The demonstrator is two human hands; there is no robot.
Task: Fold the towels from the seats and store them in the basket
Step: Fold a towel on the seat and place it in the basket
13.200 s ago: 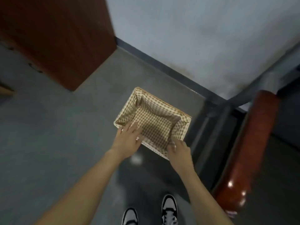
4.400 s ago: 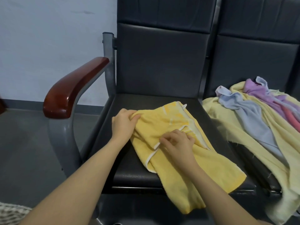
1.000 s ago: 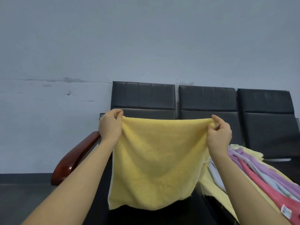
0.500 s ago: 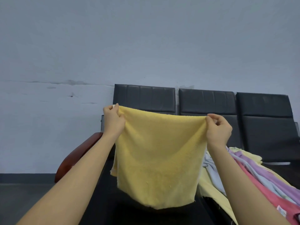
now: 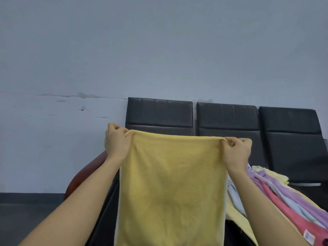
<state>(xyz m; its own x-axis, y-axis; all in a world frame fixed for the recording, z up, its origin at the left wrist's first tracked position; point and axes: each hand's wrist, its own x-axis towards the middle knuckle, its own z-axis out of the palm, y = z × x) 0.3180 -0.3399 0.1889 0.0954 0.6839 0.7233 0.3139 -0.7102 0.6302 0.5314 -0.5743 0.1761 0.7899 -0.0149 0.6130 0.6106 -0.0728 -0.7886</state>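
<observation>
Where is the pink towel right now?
In the head view, the pink towel lies at the lower right in the heap of towels on the black seats, beside a purple towel, right of the held-up yellow towel.

Yellow towel (image 5: 170, 189) runs off the bottom edge, lower hem unseen, and hides the seat behind it plus most of the wooden armrest (image 5: 83, 174); towel pile (image 5: 276, 192) right of it is cut by the right edge.

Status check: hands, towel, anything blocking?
Left hand and right hand each pinch a top corner. Yellow towel hangs spread, unfolded, above the seats. Towel pile waits right. Basket not visible.
</observation>
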